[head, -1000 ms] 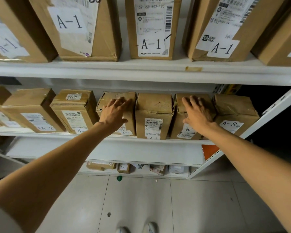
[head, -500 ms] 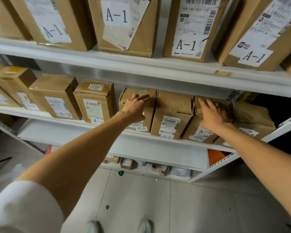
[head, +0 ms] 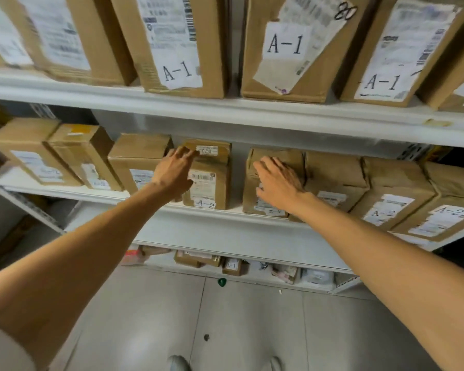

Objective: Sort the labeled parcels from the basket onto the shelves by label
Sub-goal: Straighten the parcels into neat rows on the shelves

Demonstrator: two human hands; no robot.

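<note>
Brown cardboard parcels marked A-2 stand in a row on the middle shelf (head: 225,218). My left hand (head: 176,170) lies with straight fingers on the top left corner of one A-2 parcel (head: 209,183) that carries a small barcode sticker. My right hand (head: 277,180) presses flat on the front of the neighbouring A-2 parcel (head: 279,156), across a narrow gap. Neither hand grips anything. Larger parcels marked A-1 (head: 284,46) fill the upper shelf (head: 252,113). The basket is out of view.
More A-2 parcels (head: 391,194) sit to the right and several unreadable ones (head: 32,153) to the left. A bottom shelf holds small packets, one marked A-1 (head: 232,266). A green bit (head: 221,281) lies on the tiled floor (head: 252,330) above my shoes.
Both hands shifted left along the A-2 row. My left hand went from one parcel to the stickered one on its left; my right hand now rests where the left was.
</note>
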